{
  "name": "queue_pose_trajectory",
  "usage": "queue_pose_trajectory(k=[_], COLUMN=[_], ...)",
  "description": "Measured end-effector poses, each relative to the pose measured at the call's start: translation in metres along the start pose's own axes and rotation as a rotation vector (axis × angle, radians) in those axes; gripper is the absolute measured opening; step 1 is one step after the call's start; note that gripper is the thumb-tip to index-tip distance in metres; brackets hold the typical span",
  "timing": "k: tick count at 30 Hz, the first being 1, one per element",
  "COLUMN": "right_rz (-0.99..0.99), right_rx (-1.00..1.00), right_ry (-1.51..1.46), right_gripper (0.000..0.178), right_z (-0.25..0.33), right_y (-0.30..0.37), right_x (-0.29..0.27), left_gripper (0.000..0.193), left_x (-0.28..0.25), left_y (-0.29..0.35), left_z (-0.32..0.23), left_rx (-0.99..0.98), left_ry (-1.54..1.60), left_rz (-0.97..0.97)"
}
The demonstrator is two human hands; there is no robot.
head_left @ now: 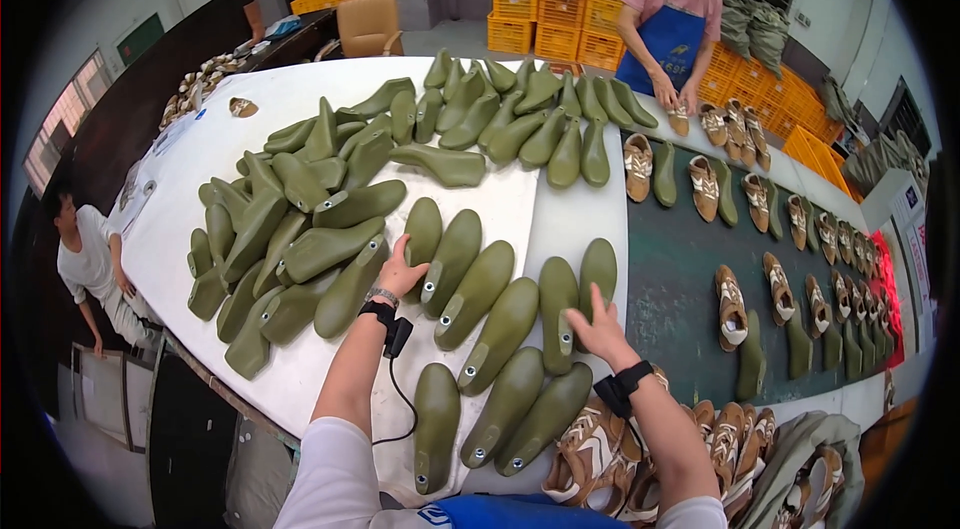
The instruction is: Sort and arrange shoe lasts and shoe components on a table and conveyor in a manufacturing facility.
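Observation:
Green shoe lasts lie in loose rows on the white table in front of me. My left hand (400, 277) has its fingers stretched out at the heel end of one shoe last (423, 227), beside another shoe last (455, 254). Whether it touches either, I cannot tell. My right hand (602, 331) is spread, thumb apart from the fingers, over the lower end of a shoe last (598, 264). Its thumb is close to the neighbouring shoe last (557, 299). Neither hand holds anything visible. Several more lasts, such as this shoe last (437, 419), lie nearer my body.
A heap of green lasts (290, 239) covers the table's left. To the right, a dark green conveyor belt (675, 279) carries brown-and-white sneakers (730, 304) and lasts. More sneakers (600, 449) are piled by my right forearm. Across the table, a co-worker (672, 19) handles a shoe.

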State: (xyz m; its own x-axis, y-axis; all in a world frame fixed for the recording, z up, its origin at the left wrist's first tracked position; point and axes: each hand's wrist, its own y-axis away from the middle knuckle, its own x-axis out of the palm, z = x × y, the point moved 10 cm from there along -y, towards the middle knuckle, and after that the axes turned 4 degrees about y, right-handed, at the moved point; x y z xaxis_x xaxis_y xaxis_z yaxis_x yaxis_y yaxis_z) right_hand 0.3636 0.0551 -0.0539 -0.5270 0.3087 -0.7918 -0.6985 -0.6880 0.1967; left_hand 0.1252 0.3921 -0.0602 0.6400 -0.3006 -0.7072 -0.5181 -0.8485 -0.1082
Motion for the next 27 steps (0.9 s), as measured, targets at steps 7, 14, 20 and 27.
queue_pose_trajectory(k=[7,14,20,27], right_rz=[-0.142,-0.173,-0.231,-0.235], right_rx=[-0.135,0.009,-0.011,-0.044], right_ry=[0.102,0.184,0.151,0.13], right_gripper=[0.073,0.061,0.056,0.056], right_z=[-0.003,-0.018,-0.029,-0.016], right_y=[-0.001,-0.04,-0.043,-0.042], right_x=[-0.008,-0.024,-0.035,-0.033], left_gripper=[0.064,0.064,0.067,0.047], left_x=[0.03,0.068,0.068,-0.081], left_y=[0.003,0.006,-0.002,-0.003], left_z=[-0.018,-0.048,-0.043,0.03], left_rx=[-0.139,0.0,-0.135,0.047], left_ry=[-0.015,0.102,0.33,-0.31], left_rz=[-0.024,-0.045,0.166,-0.356])
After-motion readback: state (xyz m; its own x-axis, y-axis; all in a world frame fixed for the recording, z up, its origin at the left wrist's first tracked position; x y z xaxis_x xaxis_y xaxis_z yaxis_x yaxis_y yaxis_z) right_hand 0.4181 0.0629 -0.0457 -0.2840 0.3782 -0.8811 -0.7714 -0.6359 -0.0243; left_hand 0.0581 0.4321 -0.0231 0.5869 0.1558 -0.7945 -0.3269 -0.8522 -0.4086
